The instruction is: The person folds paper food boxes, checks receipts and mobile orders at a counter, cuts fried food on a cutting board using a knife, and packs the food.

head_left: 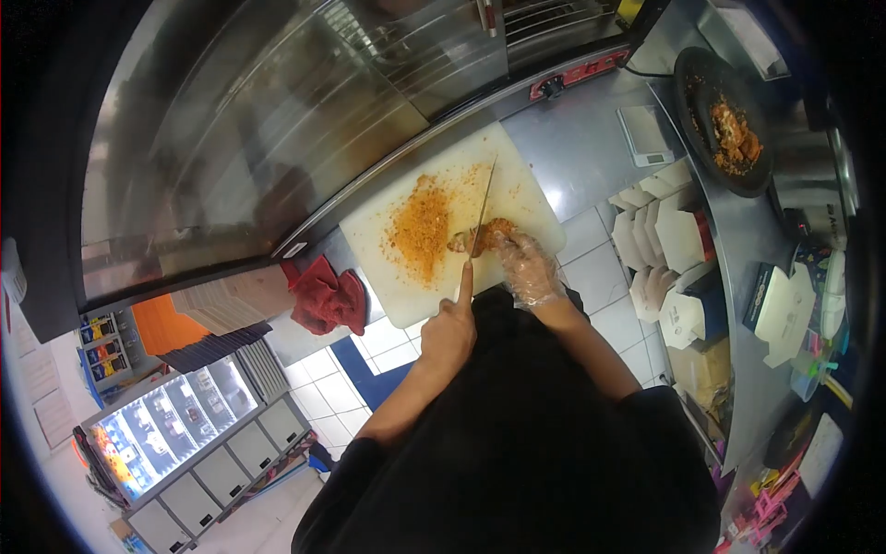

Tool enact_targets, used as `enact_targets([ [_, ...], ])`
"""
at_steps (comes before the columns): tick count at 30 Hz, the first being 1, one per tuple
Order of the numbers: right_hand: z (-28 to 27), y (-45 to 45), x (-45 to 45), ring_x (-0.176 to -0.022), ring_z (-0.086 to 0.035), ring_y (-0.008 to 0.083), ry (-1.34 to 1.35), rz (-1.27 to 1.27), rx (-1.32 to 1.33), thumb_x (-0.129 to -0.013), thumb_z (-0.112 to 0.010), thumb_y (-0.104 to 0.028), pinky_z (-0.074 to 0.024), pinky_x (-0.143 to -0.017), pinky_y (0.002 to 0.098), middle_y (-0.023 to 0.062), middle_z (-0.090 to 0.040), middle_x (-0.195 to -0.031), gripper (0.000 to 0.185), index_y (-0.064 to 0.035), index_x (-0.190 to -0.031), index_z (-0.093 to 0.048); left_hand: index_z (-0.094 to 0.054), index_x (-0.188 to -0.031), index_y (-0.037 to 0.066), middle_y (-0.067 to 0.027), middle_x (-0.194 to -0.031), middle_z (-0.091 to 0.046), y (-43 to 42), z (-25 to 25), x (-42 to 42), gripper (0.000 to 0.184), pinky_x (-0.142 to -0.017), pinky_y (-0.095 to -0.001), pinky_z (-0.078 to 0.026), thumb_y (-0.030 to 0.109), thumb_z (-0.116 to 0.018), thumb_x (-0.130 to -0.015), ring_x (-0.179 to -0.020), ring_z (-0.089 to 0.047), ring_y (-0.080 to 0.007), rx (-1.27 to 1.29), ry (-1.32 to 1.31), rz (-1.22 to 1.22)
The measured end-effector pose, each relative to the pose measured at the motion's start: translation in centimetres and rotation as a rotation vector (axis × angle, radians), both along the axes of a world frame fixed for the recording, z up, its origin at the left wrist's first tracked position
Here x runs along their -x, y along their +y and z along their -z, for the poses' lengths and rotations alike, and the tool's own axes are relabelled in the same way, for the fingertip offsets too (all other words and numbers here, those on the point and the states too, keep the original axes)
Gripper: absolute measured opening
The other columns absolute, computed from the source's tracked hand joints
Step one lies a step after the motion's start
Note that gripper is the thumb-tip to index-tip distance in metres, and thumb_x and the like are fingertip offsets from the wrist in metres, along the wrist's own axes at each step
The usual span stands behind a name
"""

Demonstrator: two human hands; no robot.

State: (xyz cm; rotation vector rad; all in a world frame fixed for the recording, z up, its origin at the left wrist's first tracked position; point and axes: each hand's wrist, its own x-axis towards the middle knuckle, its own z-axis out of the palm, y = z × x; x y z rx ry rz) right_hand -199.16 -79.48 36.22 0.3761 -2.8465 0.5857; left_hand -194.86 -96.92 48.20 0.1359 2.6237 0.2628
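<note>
My left hand (447,331), bare, is closed round the handle of a long knife (484,205). The blade lies across a crumb-coated piece of fried food (499,227), perhaps chicken, on a white cutting board (371,242). In a clear plastic glove, my right hand (531,270) grips the right end of that piece, close beside the blade. To the left of the knife, a heap of orange crumbs (420,229) is spread over the board.
A red cloth (329,297) lies left of the board. Behind stands a steel cabinet (277,120). To the right are a small scale (645,136), a black pan (685,92) with more crumbed food, and several white takeaway boxes (681,235). Cardboard sheets (242,300) stand at left.
</note>
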Motion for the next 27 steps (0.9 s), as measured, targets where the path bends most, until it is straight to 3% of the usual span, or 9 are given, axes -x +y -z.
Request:
enact_targets([
  [4,1.0,0.2,0.1,-0.099,-0.068,0.0266,0.025,-0.041,0.103,-0.080,-0.066,-0.012,-0.0590,-0.079,0.0393,0.0080,-0.067,-0.108,0.031,-0.0109,-0.111,-0.072,-0.012,-0.159,0.017,-0.0233,-0.072,-0.061,0.2,4.3,-0.9,0.084,-0.046,-0.0502,-0.053,0.006,-0.054,-0.088,-0.053,-0.064,-0.0390,-0.021,0.037,-0.005],
  [6,1.2,0.2,0.0,-0.099,-0.068,0.0268,0.055,-0.063,0.082,-0.081,-0.066,-0.012,-0.0593,-0.078,0.0398,0.0082,-0.067,-0.110,0.030,-0.0111,-0.110,-0.072,-0.011,-0.159,0.017,-0.0234,-0.072,-0.061,0.6,8.1,-0.2,0.086,-0.048,-0.0508,-0.054,0.006,-0.055,-0.087,-0.053,-0.064,-0.0394,-0.060,0.241,0.020],
  [12,1.5,0.3,0.4,-0.096,-0.070,0.0256,0.001,-0.033,0.026,-0.082,-0.068,-0.015,-0.0606,-0.077,0.0371,0.0074,-0.068,-0.110,0.028,-0.0134,-0.109,-0.073,-0.010,-0.159,0.018,-0.0228,-0.070,-0.061,0.9,4.7,3.0,0.088,-0.051,-0.0521,-0.054,0.007,-0.057,-0.086,-0.056,-0.064,-0.0400,-0.093,0.210,0.002],
  [16,0.0,0.3,0.0,-0.095,-0.070,0.0236,-0.015,0.023,0.142,-0.081,-0.069,-0.016,-0.0608,-0.076,0.0366,0.0059,-0.069,-0.108,0.029,-0.0151,-0.109,-0.072,-0.011,-0.159,0.018,-0.0219,-0.069,-0.061,1.2,1.3,0.3,0.088,-0.049,-0.0496,-0.054,0.007,-0.057,-0.086,-0.055,-0.065,-0.0386,-0.129,0.164,-0.012],
  [18,-0.1,0.3,0.8,-0.095,-0.070,0.0232,-0.028,0.034,0.183,-0.081,-0.068,-0.016,-0.0608,-0.077,0.0368,0.0057,-0.069,-0.107,0.029,-0.0150,-0.110,-0.072,-0.013,-0.159,0.018,-0.0217,-0.069,-0.061,1.3,0.6,0.1,0.086,-0.047,-0.0467,-0.054,0.007,-0.057,-0.086,-0.055,-0.065,-0.0372,-0.022,0.060,0.028],
  [22,-0.7,0.3,0.6,-0.096,-0.070,0.0237,-0.009,-0.028,0.151,-0.082,-0.067,-0.014,-0.0591,-0.082,0.0362,0.0080,-0.069,-0.110,0.029,-0.0121,-0.110,-0.072,-0.015,-0.159,0.017,-0.0212,-0.069,-0.061,1.5,6.1,-0.1,0.084,-0.046,-0.0443,-0.053,0.007,-0.057,-0.087,-0.055,-0.065,-0.0357,0.008,0.092,0.028],
  [24,-1.2,0.4,0.6,-0.096,-0.070,0.0243,-0.066,0.007,0.113,-0.082,-0.066,-0.013,-0.0584,-0.084,0.0360,0.0092,-0.069,-0.112,0.029,-0.0112,-0.110,-0.072,-0.015,-0.159,0.017,-0.0215,-0.070,-0.062,2.1,8.4,1.3,0.083,-0.047,-0.0462,-0.053,0.007,-0.056,-0.088,-0.054,-0.064,-0.0374,-0.092,0.288,0.017],
  [27,-1.4,1.0,1.6,-0.097,-0.069,0.0290,-0.100,-0.010,0.313,-0.084,-0.068,-0.014,-0.0564,-0.087,0.0387,0.0141,-0.069,-0.111,0.029,-0.0079,-0.113,-0.071,-0.015,-0.159,0.017,-0.0225,-0.071,-0.062,2.2,6.6,4.0,0.083,-0.048,-0.0487,-0.053,0.007,-0.056,-0.088,-0.054,-0.064,-0.0396,-0.164,0.238,-0.016],
])
